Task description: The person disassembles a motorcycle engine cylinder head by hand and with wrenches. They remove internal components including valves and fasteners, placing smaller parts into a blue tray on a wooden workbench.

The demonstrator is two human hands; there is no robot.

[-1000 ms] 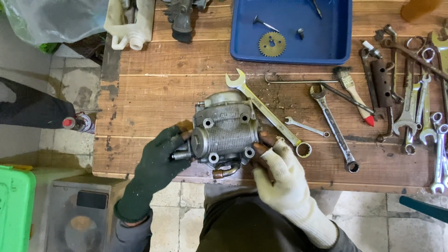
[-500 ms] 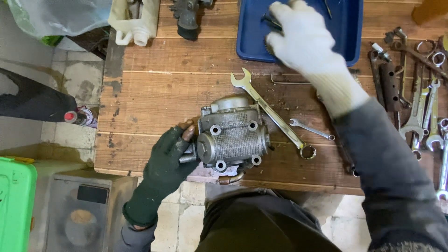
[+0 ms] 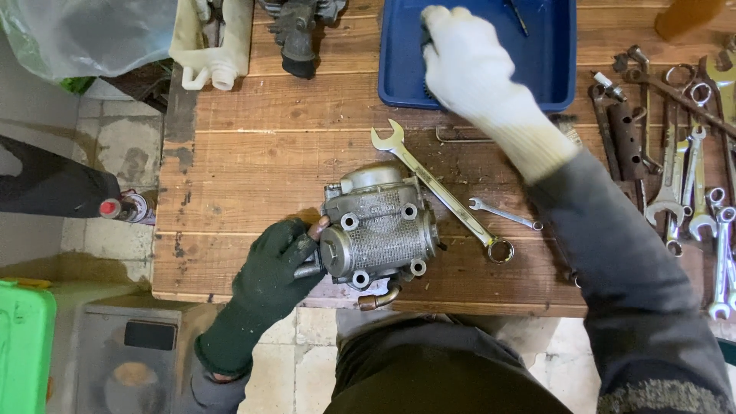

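head view: a metal housing [image 3: 379, 226], grey and ribbed with round bolt bosses, sits at the near edge of a plank bench [image 3: 261, 153]. the left hand [image 3: 276, 268], in a dark green glove, is wrapped around the housing's left end, fingers closed on it. the right hand [image 3: 464, 61], in a white knit glove, reaches far past the housing into a blue tray [image 3: 552, 84] at the bench's back edge; whether its curled fingers pinch anything cannot be told. a long combination wrench [image 3: 441, 192] lies diagonally just right of the housing, touching its upper corner, with a small wrench [image 3: 506, 215] beside it. well to the right of the housing lies a spread of spanners [image 3: 690, 169]. behind the housing, at the bench's far left, stand a white plastic part [image 3: 211, 42] and a dark casting [image 3: 299, 31].
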